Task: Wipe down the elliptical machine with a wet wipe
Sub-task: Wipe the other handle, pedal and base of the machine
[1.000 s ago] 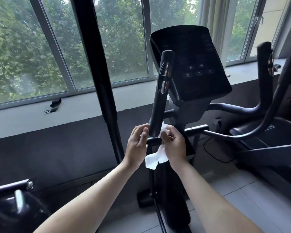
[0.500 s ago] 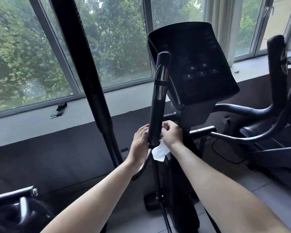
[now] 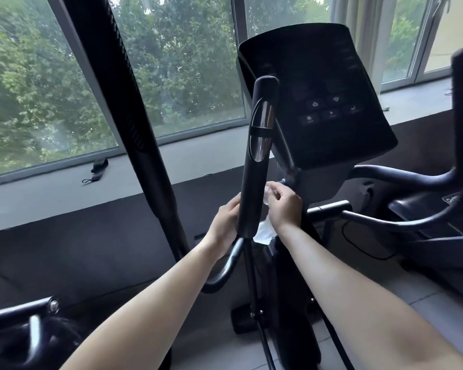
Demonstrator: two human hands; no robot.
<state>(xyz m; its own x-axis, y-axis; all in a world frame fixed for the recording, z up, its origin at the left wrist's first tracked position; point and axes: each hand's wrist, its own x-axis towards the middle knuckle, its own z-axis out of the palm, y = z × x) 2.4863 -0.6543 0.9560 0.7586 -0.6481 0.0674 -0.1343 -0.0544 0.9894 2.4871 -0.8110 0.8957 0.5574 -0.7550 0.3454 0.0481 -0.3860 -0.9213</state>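
The black elliptical machine stands in front of me, its console (image 3: 318, 102) facing up toward me. A padded upright handle grip (image 3: 257, 166) with a silver sensor strip rises in the middle. My left hand (image 3: 225, 222) lies against the lower left side of that grip, fingers partly hidden behind it. My right hand (image 3: 282, 204) holds a white wet wipe (image 3: 263, 232) bunched against the right side of the same grip; the wipe's loose end hangs below the hand.
A long black moving arm (image 3: 123, 102) slants up at the left. The right handlebar (image 3: 412, 177) curves off to the right. A chrome-tipped bar (image 3: 24, 311) sits at bottom left. A small black strap (image 3: 98, 169) lies on the window sill.
Both hands have slid up the grip with the wipe. The camera has come closer, so the handle and console look larger.
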